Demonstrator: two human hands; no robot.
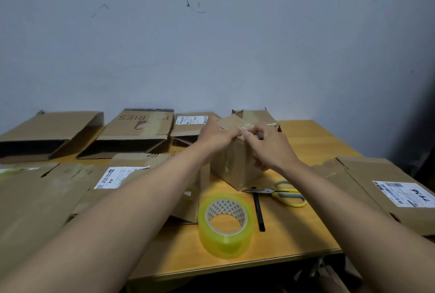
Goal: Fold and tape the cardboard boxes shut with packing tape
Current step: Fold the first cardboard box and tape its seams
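2 hands meet on the top edge of a small box that stands on the bench. The left hand lies over the box's upper left corner, fingers curled down onto the cardboard; whether its grip truly closes on the edge or only presses there cannot be told. The right hand has its grip nearly closed, fingertips pinched together on the taped top seam, right beside the left hand's fingertips. The box sits tilted, 1 corner pointing toward the person, with glossy tape showing on its near face.

Just below the right grip, on the bench, lie scissors with yellow and grey handles, blades pointing left. Beside them, nearer the person, lies a black pen. Below both grips, well toward the person, a roll of clear yellowish tape rests on the bench.

Left of the left grip, flattened boxes cover the bench, 1 with a white label. Beyond the grips, more flattened boxes lean by the wall. Right of the right grip lies another labelled flat box.
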